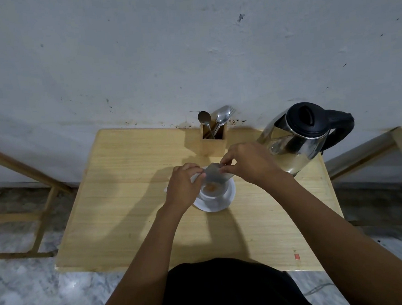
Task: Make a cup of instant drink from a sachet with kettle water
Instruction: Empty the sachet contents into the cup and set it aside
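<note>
Sachet [214, 174] emptying is the step in hand: both hands pinch it over the white cup [215, 190], left hand [183, 185] gripping its lower end, right hand [248, 161] its upper corner. Some brown powder already lies in the cup. Keep the torn mouth inside the rim and tap gently; the kettle [298, 136] waits beyond the right hand.

- The cup [214, 191] stands on a saucer [219, 202] mid-table [127, 205]
- The sachet [214, 175] hangs over the cup
- The kettle [299, 138] stands right of it
- The cutlery holder [213, 139] stands behind
</note>
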